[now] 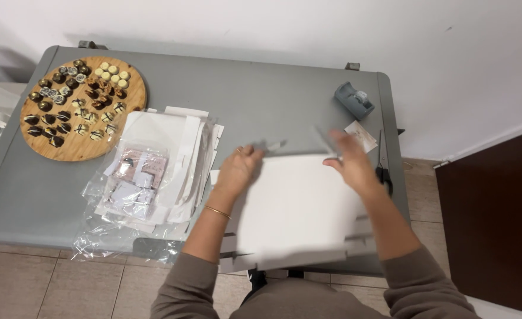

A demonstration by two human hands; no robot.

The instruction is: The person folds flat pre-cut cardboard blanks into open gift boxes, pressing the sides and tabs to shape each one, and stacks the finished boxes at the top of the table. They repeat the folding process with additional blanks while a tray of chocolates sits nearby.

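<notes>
Big white cardboard sheet (pixel 296 207) sits at the counter's (pixel 261 94) near edge, overhanging it a bit; bare room behind. Left hand (pixel 237 168) and right hand (pixel 346 156) both pinch its far edge, fingers closed on it. Fingertips are blurry. Chocolate board (pixel 84 109) far left.

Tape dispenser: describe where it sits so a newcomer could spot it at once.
Start at the grey table and go to its far right corner. The tape dispenser sits there alone, beyond the right hand and above the scissors. It is the only chunky blue-grey block; everything near it is flat.
</notes>
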